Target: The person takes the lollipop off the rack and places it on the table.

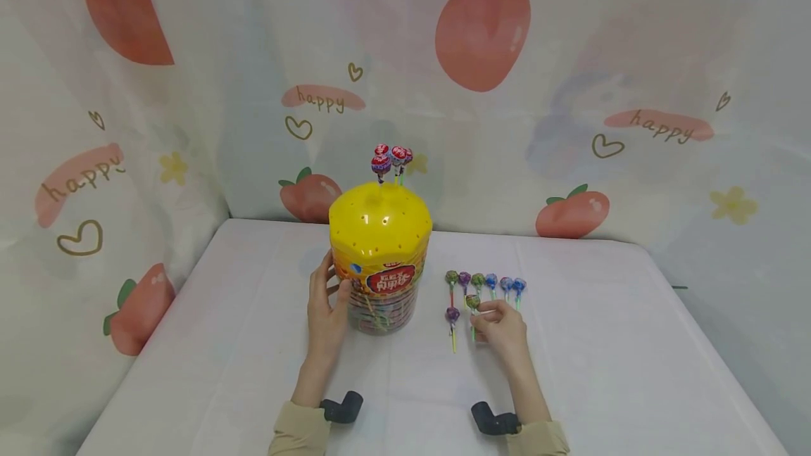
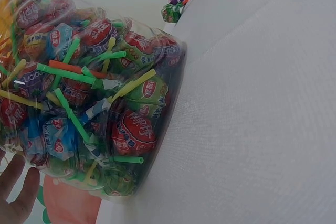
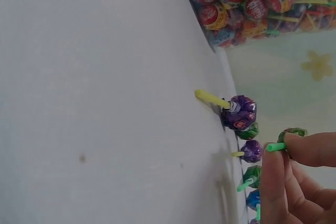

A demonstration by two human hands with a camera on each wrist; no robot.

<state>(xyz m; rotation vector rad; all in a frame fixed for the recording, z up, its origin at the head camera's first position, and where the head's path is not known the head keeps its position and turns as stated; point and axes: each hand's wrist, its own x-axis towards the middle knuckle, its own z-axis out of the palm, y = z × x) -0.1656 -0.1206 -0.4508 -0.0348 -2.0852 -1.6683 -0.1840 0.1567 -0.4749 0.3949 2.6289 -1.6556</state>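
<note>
Your right grip (image 1: 500, 333) is drawn narrow, thumb and forefinger pinching a green-wrapped lollipop (image 1: 472, 301) on its green stick, just under the candy head. The right forearm (image 1: 529, 393) reaches forward and leans a little to your left, with the back of the hand turned up. Your left grip (image 1: 327, 308) is wide, resting against the left side of the candy bucket (image 1: 380, 312), thumb toward the front and fingers round toward the back; that arm reaches forward and tips slightly to your right.

The pinched lollipop is to the right of the bucket, its long axis running away from you: head at the far end, stick end toward you. You cannot tell whether it touches the table (image 1: 595, 343).

Just left of it lies a purple lollipop (image 1: 452, 315), yellow stick likewise pointing at you. Beyond both, six lollipops (image 1: 478, 279) lie in a row side by side, heads away from you. The bucket stands upright, clear-walled and packed with lollipops, under a yellow lid (image 1: 380, 220) dotted with small holes; a cluster of red-and-purple lollipops (image 1: 398, 155) stands up from its top, heads uppermost.
</note>
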